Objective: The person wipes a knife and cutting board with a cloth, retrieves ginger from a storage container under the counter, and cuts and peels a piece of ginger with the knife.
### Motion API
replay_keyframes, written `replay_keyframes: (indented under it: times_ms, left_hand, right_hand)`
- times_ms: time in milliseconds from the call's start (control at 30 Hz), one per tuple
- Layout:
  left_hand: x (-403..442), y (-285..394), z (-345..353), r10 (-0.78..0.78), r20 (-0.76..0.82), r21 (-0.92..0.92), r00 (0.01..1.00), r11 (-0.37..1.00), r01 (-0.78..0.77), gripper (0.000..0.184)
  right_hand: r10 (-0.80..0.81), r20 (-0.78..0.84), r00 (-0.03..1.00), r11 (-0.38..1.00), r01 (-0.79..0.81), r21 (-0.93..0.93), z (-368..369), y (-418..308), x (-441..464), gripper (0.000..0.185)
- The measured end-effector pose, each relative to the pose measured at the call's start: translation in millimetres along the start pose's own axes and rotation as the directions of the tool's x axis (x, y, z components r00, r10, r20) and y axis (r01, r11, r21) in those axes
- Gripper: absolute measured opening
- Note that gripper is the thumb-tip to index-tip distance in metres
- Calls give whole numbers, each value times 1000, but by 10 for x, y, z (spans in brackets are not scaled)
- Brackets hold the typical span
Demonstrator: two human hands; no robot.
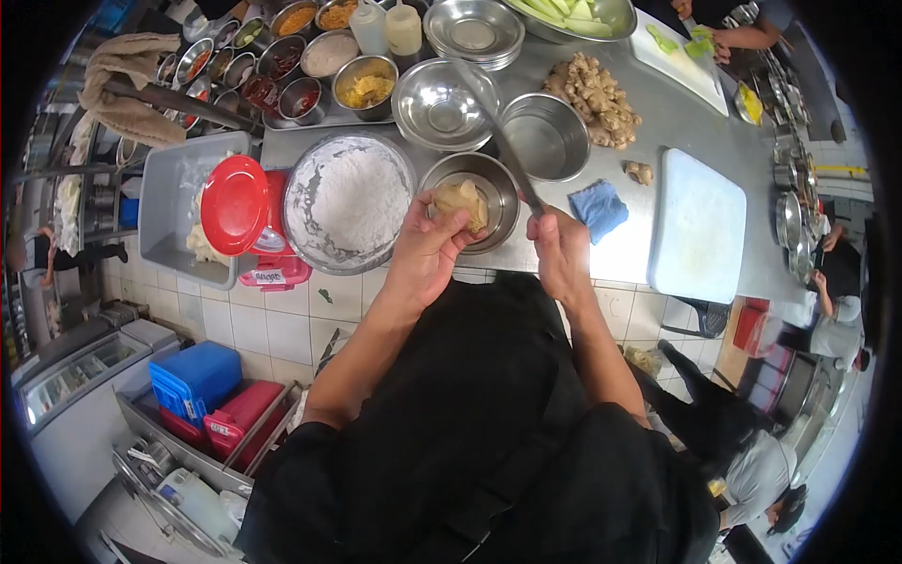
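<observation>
My left hand (427, 252) grips a piece of ginger (460, 202) above a steel pot (505, 188) near the table's front edge. In my right hand (564, 252) is a knife (512, 155), its long blade slanting up and away over the table, apart from the ginger. Behind the knife stands a deep steel pot (545, 141). A heap of ginger (592, 99) lies farther back, with one loose ginger piece (639, 172) closer to me. To the right of my right hand lies a blue cloth (599, 209).
A bowl of white powder (348, 202), a red-lidded container (235, 205) and a grey tub (160, 207) stand left. A white cutting board (697, 226) lies right. At the far right, another person's hands (719, 42) cut something green on a board.
</observation>
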State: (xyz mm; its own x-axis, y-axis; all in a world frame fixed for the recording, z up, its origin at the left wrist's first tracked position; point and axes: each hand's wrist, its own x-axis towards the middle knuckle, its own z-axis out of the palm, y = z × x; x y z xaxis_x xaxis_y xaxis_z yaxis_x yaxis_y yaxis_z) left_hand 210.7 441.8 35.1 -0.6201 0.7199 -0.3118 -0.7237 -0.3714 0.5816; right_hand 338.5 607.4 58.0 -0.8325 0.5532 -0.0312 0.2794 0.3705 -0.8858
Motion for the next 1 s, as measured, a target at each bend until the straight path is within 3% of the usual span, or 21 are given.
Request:
replay_keyframes:
  times_ms: [100, 267, 367, 467, 767, 1000]
  left_hand:
    - [-46, -45, 42, 31, 54, -14, 998, 999, -30, 44]
    - [-138, -129, 78, 136, 104, -43, 985, 990, -132, 50]
    - [-177, -86, 183, 153, 128, 73, 980, 984, -164, 50]
    - [-209, -129, 272, 126, 39, 188, 991, 973, -131, 52]
    - [-246, -306, 368, 216, -35, 147, 976, 967, -209, 55]
    - [-314, -378, 373, 210, -3, -3, 978, 978, -210, 53]
  right_hand:
    - [-238, -51, 970, 968, 232, -97, 13, -148, -14, 64]
    - [-433, 60, 899, 859, 432, -276, -71, -125, -7, 81]
    - [-497, 70, 865, 841, 500, -205, -95, -85, 14, 83]
    - [-535, 78, 842, 820, 539, -194, -130, -88, -12, 86]
    - [-571, 109, 814, 794, 581, -178, -278, -44, -8, 86]
    - [-577, 109, 809, 788, 587, -186, -318, 125, 16, 82]
